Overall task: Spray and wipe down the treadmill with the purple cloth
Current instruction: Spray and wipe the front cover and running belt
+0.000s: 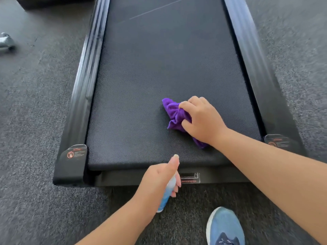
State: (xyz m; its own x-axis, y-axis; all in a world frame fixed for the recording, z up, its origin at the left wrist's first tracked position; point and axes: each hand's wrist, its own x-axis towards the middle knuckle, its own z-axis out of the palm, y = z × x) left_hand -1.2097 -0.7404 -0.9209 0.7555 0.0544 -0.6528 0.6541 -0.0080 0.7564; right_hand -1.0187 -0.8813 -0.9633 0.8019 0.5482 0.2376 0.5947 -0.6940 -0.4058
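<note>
At far left a grey dumbbell (6,42) lies on the carpet. The treadmill (159,68) runs lengthwise from bottom centre toward the top of the frame. Low centre, the left hand (159,181) has its fingers curled round a spray bottle (168,193) (long axis tilted up toward the belt). Right of centre, the right hand (201,121) clamps the bunched purple cloth (174,114) on the belt. A blue shoe (224,227) sits lower right.

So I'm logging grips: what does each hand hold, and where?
Right hand grips the bunched purple cloth near its middle; left hand holds the spray bottle around its body.
</note>
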